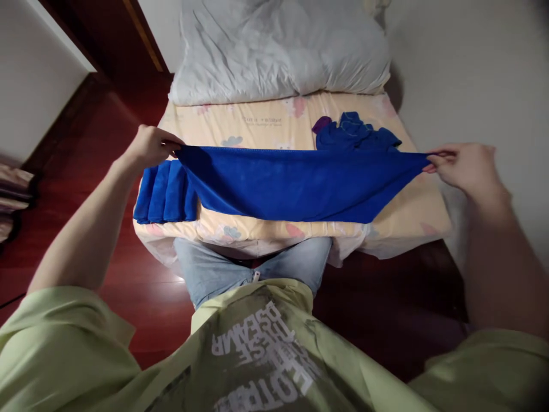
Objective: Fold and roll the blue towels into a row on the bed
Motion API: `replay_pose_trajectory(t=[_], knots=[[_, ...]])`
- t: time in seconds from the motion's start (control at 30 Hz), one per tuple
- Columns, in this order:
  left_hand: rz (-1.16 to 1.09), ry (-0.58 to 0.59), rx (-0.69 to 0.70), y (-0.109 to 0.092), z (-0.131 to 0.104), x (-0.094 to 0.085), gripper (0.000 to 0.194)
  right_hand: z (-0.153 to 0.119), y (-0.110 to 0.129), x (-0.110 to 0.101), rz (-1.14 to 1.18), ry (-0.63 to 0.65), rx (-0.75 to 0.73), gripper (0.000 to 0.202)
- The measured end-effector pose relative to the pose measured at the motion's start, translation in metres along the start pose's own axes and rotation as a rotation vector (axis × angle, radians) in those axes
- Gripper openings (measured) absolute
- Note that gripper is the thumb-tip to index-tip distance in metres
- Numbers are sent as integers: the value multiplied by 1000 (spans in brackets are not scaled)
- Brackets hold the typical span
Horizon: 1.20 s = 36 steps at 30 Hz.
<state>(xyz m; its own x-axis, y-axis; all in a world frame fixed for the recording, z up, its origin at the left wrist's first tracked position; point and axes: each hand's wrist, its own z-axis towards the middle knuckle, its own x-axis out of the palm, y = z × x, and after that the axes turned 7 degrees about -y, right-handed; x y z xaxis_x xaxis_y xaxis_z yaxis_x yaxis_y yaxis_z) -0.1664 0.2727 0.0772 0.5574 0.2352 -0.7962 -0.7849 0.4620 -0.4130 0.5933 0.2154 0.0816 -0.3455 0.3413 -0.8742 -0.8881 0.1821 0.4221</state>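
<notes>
A blue towel (291,183) is stretched wide between my two hands above the bed, its top edge pulled nearly straight and its lower part hanging. My left hand (153,146) pinches one upper corner, over a row of folded blue towels (165,191) at the bed's left edge. At the other upper corner, my right hand (465,166) is closed on the cloth, near the right wall. Behind the stretched towel lies a crumpled heap of blue cloths (354,131), its lower part hidden, with a small purple piece (321,125) at its left.
The bed carries a cream printed sheet (257,123). A bunched white quilt (283,48) fills its far end. Walls stand at the left and right, and a dark wooden door (107,34) is at the back left. The floor (98,160) is reddish wood.
</notes>
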Motion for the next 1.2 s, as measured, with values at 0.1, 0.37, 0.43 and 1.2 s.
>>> replay_pose_trajectory(t=[0.1, 0.37, 0.43, 1.2], knots=[[23, -92, -60, -3, 23, 6, 10, 21, 12, 14, -38, -75, -62, 33], [108, -281, 69, -19, -15, -1, 25, -14, 3, 12, -45, -327, -385, 30], [92, -218, 66, -14, -53, 14, 25, -37, -13, 27, -36, -299, -442, 32], [299, 425, 8, -3, -290, 137, 27, -233, -108, 204, -84, 90, -188, 37]])
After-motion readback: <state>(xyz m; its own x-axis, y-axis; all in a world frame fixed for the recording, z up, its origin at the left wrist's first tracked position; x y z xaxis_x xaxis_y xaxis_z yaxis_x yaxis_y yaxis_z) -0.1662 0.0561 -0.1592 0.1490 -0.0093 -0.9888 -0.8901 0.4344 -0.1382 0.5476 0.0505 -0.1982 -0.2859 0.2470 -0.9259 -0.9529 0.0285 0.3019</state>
